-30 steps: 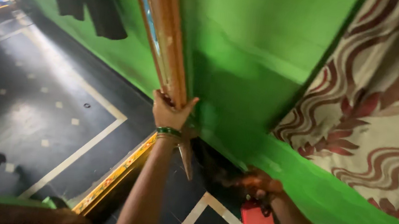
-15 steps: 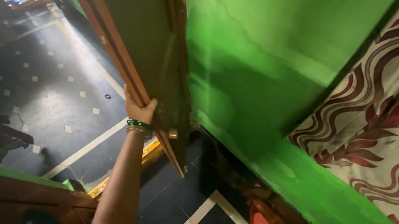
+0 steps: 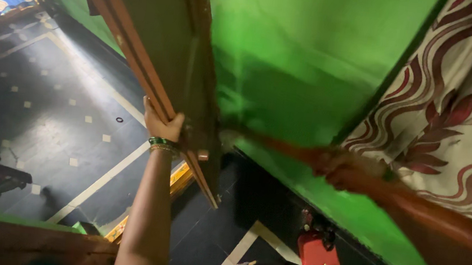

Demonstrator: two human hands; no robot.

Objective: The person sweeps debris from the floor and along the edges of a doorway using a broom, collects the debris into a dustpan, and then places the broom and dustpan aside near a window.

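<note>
Door (image 3: 158, 42) edge gripped in our left hand (image 3: 162, 125), held ajar; right hand (image 3: 340, 168) blurred, fingers unreadable, grasping stick (image 3: 270, 143).

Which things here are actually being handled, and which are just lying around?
In hand:
- left hand gripping the edge of the wooden door
- right hand, blurred, holding a long thin stick against the green wall

Lying about:
- red box on the floor
- patterned curtain
- small dark ring on the tiled floor
</note>
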